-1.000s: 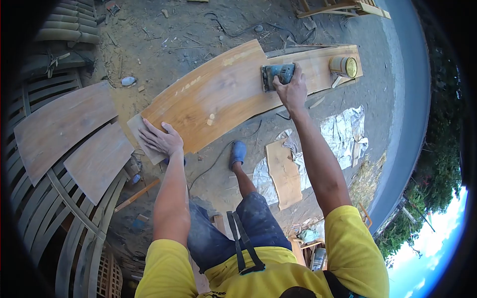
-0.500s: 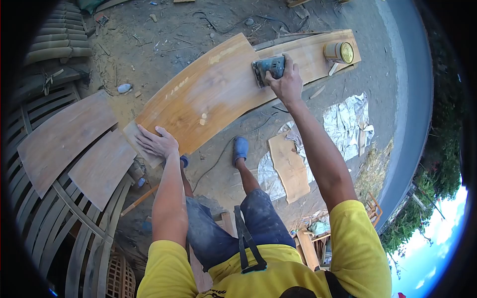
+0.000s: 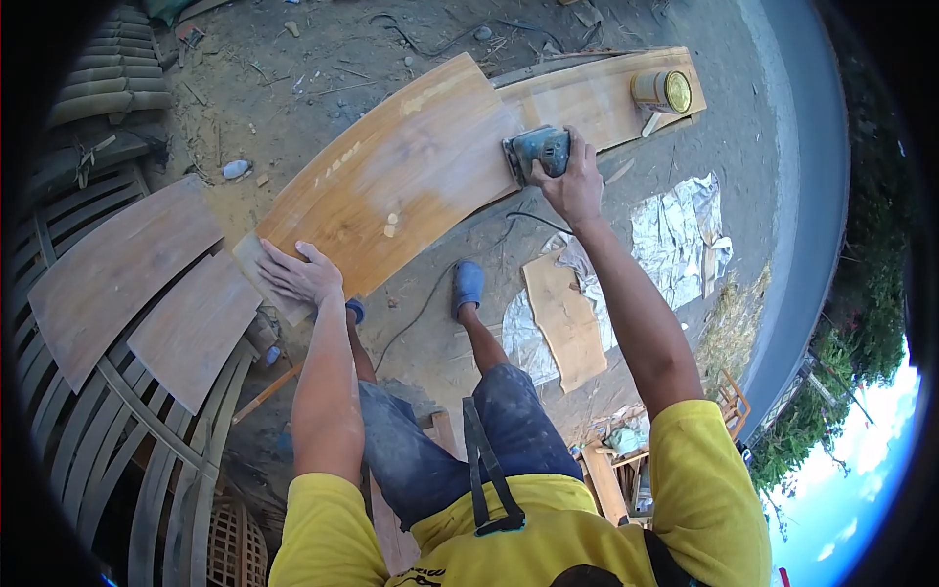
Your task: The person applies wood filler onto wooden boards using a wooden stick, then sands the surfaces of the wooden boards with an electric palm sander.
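Note:
My right hand is wrapped round a blue-green electric sander, whose base rests near the right end of a wide wooden board. Pale, dusty patches and a few light filler spots mark the board's brown surface. At its near left end, my left hand lies flat with fingers spread, pressing on the board's corner and the greyish wood piece beside it. A second long plank extends from under the board's right end, with a metal can standing on it.
Two dusty panels lie on a slatted wooden frame at left. Foil-like sheeting and a thin wood sheet lie on the ground at right. A dark cord crosses the dirt; a road runs beyond.
The sander in my right hand has moved toward me, to the near edge of the board, and turned slightly. My left hand stays on the board's left end. The view has shifted a little.

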The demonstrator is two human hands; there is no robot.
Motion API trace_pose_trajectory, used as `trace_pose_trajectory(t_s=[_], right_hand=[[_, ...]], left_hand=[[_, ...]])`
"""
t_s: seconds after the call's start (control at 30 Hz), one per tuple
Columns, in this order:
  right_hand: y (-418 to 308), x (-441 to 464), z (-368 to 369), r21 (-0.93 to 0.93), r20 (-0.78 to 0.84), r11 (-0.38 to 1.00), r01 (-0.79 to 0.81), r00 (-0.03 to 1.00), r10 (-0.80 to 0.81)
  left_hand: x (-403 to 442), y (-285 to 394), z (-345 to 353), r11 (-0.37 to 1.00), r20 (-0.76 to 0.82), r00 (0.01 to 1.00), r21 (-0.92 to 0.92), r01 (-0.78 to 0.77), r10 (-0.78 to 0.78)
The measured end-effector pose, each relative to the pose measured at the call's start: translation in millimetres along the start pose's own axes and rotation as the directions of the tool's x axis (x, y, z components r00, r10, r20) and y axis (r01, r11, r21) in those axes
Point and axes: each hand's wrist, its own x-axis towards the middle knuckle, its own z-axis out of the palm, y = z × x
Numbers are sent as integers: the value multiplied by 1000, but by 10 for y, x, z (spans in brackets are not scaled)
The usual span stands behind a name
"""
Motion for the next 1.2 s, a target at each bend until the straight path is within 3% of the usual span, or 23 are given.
trace_pose_trajectory(t_s=[0.03,0.17,0.33,0.4,0.47,0.53,0.6,0.67,0.8,0.9,1.03,1.1,1.2], right_hand=[[51,26,-15,-9,-74,1000,-5,997,4],[-319,-247,162,33,-33,999,20,999,-19],[-1014,-993,354,162,151,974,159,971,-184],[-1047,-1113,364,156,301,947,282,899,-318],[-901,-987,327,171,287,952,255,911,-296],[-696,-747,259,72,102,990,123,986,-130],[-365,-454,150,2,73,1000,18,997,-18],[-48,-214,110,-23,-55,1000,-4,998,3],[-149,-122,140,-69,-86,997,-25,996,19],[-659,-435,336,55,-39,994,94,995,-92],[-1377,-1086,568,182,125,979,94,985,-118],[-1652,-1357,610,214,274,967,136,942,-193],[-1725,-1501,680,248,344,924,292,865,-366]], left_hand=[[-15,15,2,1000,5,1000,3,6,-6],[12,10,-8,999,22,999,13,35,-35],[15,19,-25,1000,34,999,-6,24,-24],[4,2,-21,1000,39,999,8,30,-30],[-9,4,0,1000,34,999,1,25,-25],[1,-21,-11,1000,23,999,8,26,-26],[5,24,-32,999,28,999,-10,31,-31],[6,1,1,999,19,999,13,38,-38],[13,15,-13,1000,11,1000,-23,16,-16],[20,24,-35,999,45,998,-10,34,-33],[13,30,-38,999,42,999,-22,30,-29],[1,-21,6,1000,27,999,0,26,-26],[8,-15,-18,1000,24,999,-20,21,-21]])
